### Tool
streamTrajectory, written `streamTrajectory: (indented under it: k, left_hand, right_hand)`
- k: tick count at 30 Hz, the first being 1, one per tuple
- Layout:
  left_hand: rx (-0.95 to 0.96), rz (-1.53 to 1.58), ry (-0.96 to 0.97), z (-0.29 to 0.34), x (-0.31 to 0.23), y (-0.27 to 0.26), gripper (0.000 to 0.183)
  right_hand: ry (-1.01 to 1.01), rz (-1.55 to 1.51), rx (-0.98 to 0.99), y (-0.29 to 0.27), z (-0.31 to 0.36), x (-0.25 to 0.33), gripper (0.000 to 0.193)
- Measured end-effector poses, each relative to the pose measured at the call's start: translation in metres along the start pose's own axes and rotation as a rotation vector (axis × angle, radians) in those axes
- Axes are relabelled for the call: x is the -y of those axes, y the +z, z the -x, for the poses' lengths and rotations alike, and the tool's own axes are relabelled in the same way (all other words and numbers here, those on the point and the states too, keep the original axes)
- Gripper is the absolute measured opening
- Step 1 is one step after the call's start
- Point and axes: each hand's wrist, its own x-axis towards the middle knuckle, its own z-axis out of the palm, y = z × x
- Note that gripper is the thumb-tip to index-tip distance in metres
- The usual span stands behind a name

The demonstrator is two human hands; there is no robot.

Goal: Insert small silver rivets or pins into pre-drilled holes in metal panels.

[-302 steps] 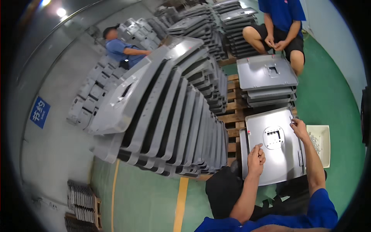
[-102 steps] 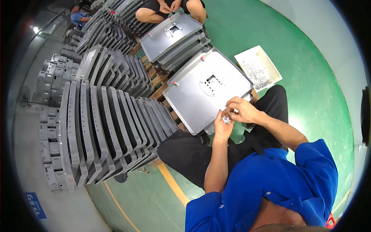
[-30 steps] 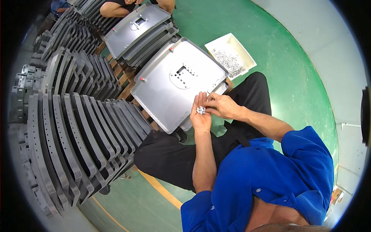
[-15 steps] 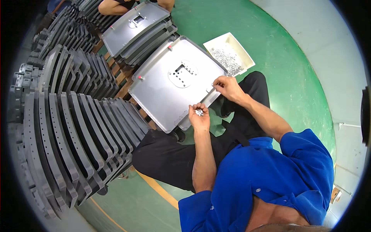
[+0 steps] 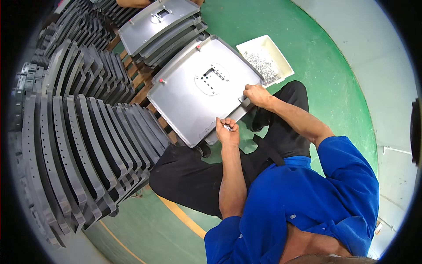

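In front of me lies a grey metal panel (image 5: pixel 180 103) with rounded corners, on top of a stack. It has a square cutout inside a round mark, and two red pieces (image 5: pixel 162 81) sit along its far left side. Curled palm up by the panel's near edge, my left hand (image 5: pixel 227 132) holds several small silvery metal parts (image 5: pixel 228 127). My right hand (image 5: pixel 258 96) is closed at the panel's right edge, with its fingertips pressed against the rim. Whatever those fingers pinch is hidden.
A cream plastic bin (image 5: pixel 288 70) with many small metal parts stands on the green floor beyond my right hand. Curved grey panels (image 5: pixel 83 145) are racked along the left. Another panel stack (image 5: pixel 145 31) rests farther back on wooden pallets (image 5: pixel 138 79), near another person's arm (image 5: pixel 132 3).
My right hand has turned and closed lower against the panel's edge. The left hand's fingers have curled a little more over the metal parts. The view has shifted slightly.
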Motion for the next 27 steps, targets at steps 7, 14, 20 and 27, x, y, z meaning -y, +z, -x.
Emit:
streamTrajectory:
  k: [7, 14, 20, 27]
  left_hand:
    - [-0.018, -0.05, -0.002, 0.002, -0.002, 0.001, 0.039]
    - [-0.118, -0.187, -0.038, -0.003, -0.003, -0.011, 0.046]
    - [-0.261, -0.284, -0.075, -0.016, -0.003, -0.029, 0.053]
    - [-0.366, -0.349, -0.105, -0.024, -0.01, -0.03, 0.054]
  right_hand:
    - [-0.036, 0.078, 0.029, -0.005, -0.003, 0.009, 0.016]
    - [0.011, 0.069, -0.002, -0.003, 0.001, 0.009, 0.015]
    - [0.005, 0.105, 0.01, -0.001, -0.004, 0.01, 0.015]
    - [-0.004, 0.086, 0.012, -0.009, 0.002, 0.01, 0.013]
